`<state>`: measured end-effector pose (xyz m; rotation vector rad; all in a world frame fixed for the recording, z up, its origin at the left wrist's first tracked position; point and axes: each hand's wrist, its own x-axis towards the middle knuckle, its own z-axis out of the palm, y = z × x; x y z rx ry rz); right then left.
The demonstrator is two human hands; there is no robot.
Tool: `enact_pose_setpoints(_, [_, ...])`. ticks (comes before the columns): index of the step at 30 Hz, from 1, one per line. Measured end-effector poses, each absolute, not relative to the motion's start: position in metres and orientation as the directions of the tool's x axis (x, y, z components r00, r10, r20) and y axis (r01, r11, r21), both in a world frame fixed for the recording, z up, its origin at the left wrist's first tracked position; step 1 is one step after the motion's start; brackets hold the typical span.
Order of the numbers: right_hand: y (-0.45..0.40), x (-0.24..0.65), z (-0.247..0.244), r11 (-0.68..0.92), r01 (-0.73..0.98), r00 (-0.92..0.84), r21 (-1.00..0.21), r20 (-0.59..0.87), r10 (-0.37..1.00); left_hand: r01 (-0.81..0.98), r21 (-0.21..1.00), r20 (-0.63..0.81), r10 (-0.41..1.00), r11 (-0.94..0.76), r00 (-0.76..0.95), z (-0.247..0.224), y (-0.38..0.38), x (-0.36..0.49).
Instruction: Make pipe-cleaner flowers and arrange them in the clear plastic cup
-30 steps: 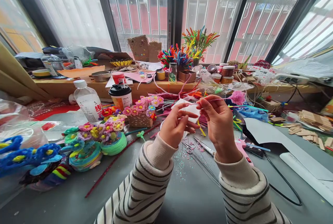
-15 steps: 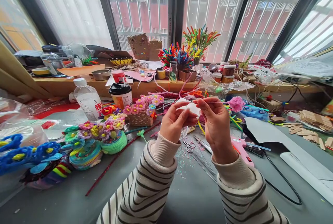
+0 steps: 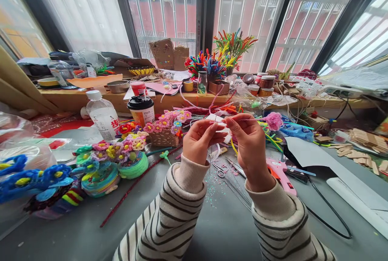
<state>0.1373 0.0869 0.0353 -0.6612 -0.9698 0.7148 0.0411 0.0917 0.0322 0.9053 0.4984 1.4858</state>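
Pinches a thin pink stem (image 3: 256, 120) between thumb and fingers of the right hand (image 3: 252, 147) at the centre of the frame, with a fluffy pink pompom (image 3: 273, 121) at its outer end, right of centre. Closes thumb and fingers of the left hand (image 3: 197, 143) just beside, on a thin metal wire (image 3: 210, 158) trailing downward; too fine to tell about any contact between stem and left fingertips. Looks across a grey table (image 3: 226, 234) to a patterned brown box (image 3: 162, 138) filled with fuzzy pink and blue flowers (image 3: 163, 122), left of centre, near a black-lidded paper cup (image 3: 142, 112) and a white-capped clear plastic bottle (image 3: 103, 117). Shows at left a mint-green coiled round pot (image 3: 133, 167) topped with pastel flowers (image 3: 129, 147). Takes in, at upper centre, a small glass bottle (image 3: 202, 83) near bunched multicoloured pipe cleaners (image 3: 207, 66), and farther right, brown-filled lidded jars (image 3: 266, 82).
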Motion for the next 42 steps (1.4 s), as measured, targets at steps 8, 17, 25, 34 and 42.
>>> enact_pose_setpoints(8, [0.088,0.1383,0.0333,0.6,-0.173,0.384,-0.781,0.508,0.772,-0.678,0.725,0.232,0.97,-0.124,0.07,0.034,0.0939,0.0412])
enact_pose_setpoints(17, [0.0871,0.1396,0.0348,0.598,-0.162,0.339,-0.785,0.525,0.781,-0.685,0.728,0.173,0.975,-0.033,0.136,0.0362,0.0961,0.0397])
enact_pose_setpoints(25, [0.0871,0.1409,0.0348,0.594,-0.192,0.304,-0.781,0.528,0.793,-0.659,0.752,0.167,0.959,0.028,0.231,0.0341,0.097,0.0391])
enact_pose_setpoints(34, [0.0841,0.1415,0.0373,0.527,-0.196,0.238,-0.827,0.481,0.844,-0.681,0.732,0.241,0.942,-0.017,0.235,0.0354,0.0966,0.037])
enact_pose_setpoints(42, [0.0834,0.1395,0.038,0.439,-0.264,0.16,-0.859,0.41,0.898,-0.67,0.711,0.366,0.926,-0.213,0.094,0.0322,0.096,0.0394])
